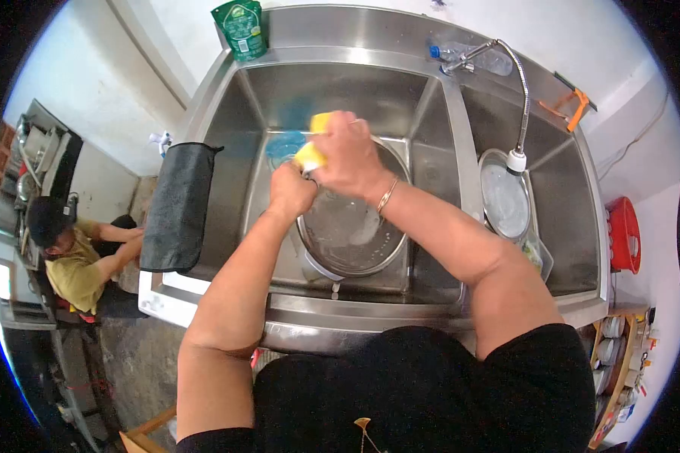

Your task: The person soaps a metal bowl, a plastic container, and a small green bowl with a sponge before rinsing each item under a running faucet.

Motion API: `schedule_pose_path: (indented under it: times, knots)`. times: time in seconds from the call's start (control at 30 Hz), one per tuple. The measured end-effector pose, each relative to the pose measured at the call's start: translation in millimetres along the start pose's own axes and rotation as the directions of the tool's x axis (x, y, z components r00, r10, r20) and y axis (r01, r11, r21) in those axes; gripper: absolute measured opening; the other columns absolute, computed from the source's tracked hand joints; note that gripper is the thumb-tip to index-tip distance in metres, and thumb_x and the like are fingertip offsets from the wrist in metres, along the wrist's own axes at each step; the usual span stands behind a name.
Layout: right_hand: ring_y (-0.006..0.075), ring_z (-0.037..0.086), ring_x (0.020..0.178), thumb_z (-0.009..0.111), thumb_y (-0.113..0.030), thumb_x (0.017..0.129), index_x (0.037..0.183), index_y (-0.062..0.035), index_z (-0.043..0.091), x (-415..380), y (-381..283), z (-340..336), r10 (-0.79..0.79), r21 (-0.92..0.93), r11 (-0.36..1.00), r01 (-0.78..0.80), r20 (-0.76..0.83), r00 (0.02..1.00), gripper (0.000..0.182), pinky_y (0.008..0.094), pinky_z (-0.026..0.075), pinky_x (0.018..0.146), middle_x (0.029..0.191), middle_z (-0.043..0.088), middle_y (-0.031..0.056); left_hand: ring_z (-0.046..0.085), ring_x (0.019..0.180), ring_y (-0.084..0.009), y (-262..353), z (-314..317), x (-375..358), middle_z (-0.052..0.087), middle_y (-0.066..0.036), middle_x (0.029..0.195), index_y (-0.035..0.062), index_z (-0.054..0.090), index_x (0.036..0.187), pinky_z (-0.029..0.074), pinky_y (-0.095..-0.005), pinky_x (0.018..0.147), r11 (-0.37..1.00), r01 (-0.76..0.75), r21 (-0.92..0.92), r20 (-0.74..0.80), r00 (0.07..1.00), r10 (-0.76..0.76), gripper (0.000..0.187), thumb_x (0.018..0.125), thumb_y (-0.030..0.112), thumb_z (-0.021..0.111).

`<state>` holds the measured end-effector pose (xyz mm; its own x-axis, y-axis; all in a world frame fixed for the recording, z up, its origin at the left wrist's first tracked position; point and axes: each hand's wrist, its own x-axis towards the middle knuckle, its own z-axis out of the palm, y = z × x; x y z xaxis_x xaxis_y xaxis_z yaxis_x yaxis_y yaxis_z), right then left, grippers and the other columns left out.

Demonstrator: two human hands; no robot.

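My right hand (351,155), a little blurred, is closed around a yellow sponge (310,157) over the left sink basin. Right beside it, my left hand (291,192) has its fingers closed near the sponge; I cannot tell what it grips. Under both hands a round metal pot (370,268) sits in the basin, with cloudy, sudsy water inside. A translucent blue object (283,145) lies behind my left hand, partly covered by the hands and sponge.
A dark cloth (177,208) drapes over the sink's left edge. A green pouch (242,30) stands at the back-left corner. Above the right basin hang a flexible faucet (523,98) and a round bowl (504,196) below it. Another person (79,264) sits at far left.
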<state>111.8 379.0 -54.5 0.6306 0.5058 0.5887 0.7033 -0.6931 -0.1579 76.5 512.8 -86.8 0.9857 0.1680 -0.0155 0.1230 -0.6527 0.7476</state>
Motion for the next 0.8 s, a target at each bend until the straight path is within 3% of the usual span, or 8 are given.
schedule_pose_path:
  times: [0.17,0.23,0.3,0.4,0.5,0.57,0.7,0.8]
  knots:
    - [0.0285,0.052,0.087,0.059,-0.03,0.061,0.075,-0.0088,0.063,19.5,50.6,23.0,-0.057,0.08,0.993,0.083,-0.279,0.959,0.026,0.0405,0.04,0.074,0.087,0.054,0.0122,0.06,0.075,-0.0219,-2.4,-12.8,-6.1,0.062,-0.016,0.08,-0.0032,0.059,0.088,0.045,-0.0313,0.069,0.989,-0.135,-0.068,-0.094,0.987,0.128,0.025,0.065,0.006,0.058]
    - [0.0275,0.054,0.081,0.059,-0.032,0.063,0.075,-0.0086,0.063,28.8,58.2,6.7,0.266,0.209,0.943,-0.258,-0.01,0.964,0.026,0.0374,0.042,0.069,0.081,0.054,0.0127,0.059,0.073,-0.0202,12.3,-26.0,-13.6,0.062,-0.014,0.078,-0.0026,0.059,0.09,0.044,-0.0302,0.068,0.997,-0.076,-0.014,-0.137,0.988,0.073,0.025,0.065,0.004,0.055]
    - [0.0293,0.055,0.074,0.06,-0.035,0.066,0.08,-0.0083,0.064,27.7,33.0,12.4,-0.017,0.228,0.972,0.065,-0.21,0.978,0.03,0.04,0.044,0.068,0.075,0.055,0.0128,0.06,0.083,-0.0312,5.0,-21.5,-8.4,0.062,-0.021,0.084,-0.0012,0.061,0.089,0.044,-0.0343,0.074,0.988,-0.118,-0.096,-0.123,0.987,0.105,0.027,0.064,0.006,0.052]
    - [0.0287,0.055,0.074,0.061,-0.038,0.065,0.083,-0.0075,0.065,21.6,-6.6,1.4,-0.162,0.155,0.968,0.198,-0.221,0.962,0.036,0.0386,0.044,0.069,0.076,0.055,0.0123,0.061,0.077,-0.0305,7.0,-22.6,-11.2,0.061,-0.022,0.079,-0.0013,0.061,0.091,0.045,-0.0337,0.071,0.989,-0.127,-0.079,-0.087,0.989,0.12,0.029,0.063,0.006,0.053]
    - [0.0284,0.057,0.074,0.062,-0.043,0.066,0.085,-0.0064,0.065,37.5,34.0,10.1,0.083,0.203,0.978,-0.047,-0.17,0.982,0.042,0.0378,0.045,0.069,0.077,0.058,0.0128,0.061,0.073,-0.0261,-2.6,-22.9,-7.4,0.062,-0.019,0.076,-0.0027,0.06,0.091,0.045,-0.0326,0.068,0.987,-0.092,-0.13,-0.138,0.988,0.074,0.03,0.063,0.006,0.053]
    - [0.0267,0.06,0.079,0.056,-0.05,0.069,0.085,-0.0092,0.066,38.4,62.5,-1.0,0.469,0.48,0.609,-0.631,0.423,0.775,0.045,0.0365,0.046,0.071,0.083,0.062,0.015,0.06,0.068,-0.0196,-14.3,-18.0,-6.7,0.063,-0.015,0.072,-0.0045,0.06,0.09,0.045,-0.031,0.065,0.973,-0.047,-0.227,-0.183,0.983,0.005,0.03,0.064,0.008,0.055]
    - [0.0295,0.061,0.077,0.059,-0.056,0.067,0.088,-0.0085,0.065,36.2,56.6,-4.3,0.523,0.201,0.789,-0.58,0.275,0.807,0.052,0.0383,0.046,0.07,0.082,0.062,0.0185,0.059,0.067,-0.0191,-1.7,-25.1,-5.1,0.062,-0.015,0.072,-0.0046,0.06,0.09,0.044,-0.0305,0.063,0.946,0.003,-0.323,0.028,1.0,0.006,0.031,0.064,0.01,0.057]
    - [0.0302,0.061,0.078,0.06,-0.056,0.065,0.087,-0.007,0.065,33.5,11.5,-6.7,0.308,0.138,0.924,-0.357,0.288,0.907,0.054,0.0387,0.046,0.069,0.083,0.062,0.0179,0.058,0.067,-0.0195,8.5,-19.5,2.4,0.062,-0.015,0.071,-0.0047,0.059,0.082,0.044,-0.0331,0.063,0.983,-0.119,-0.137,0.097,0.986,0.133,0.025,0.063,0.012,0.059]
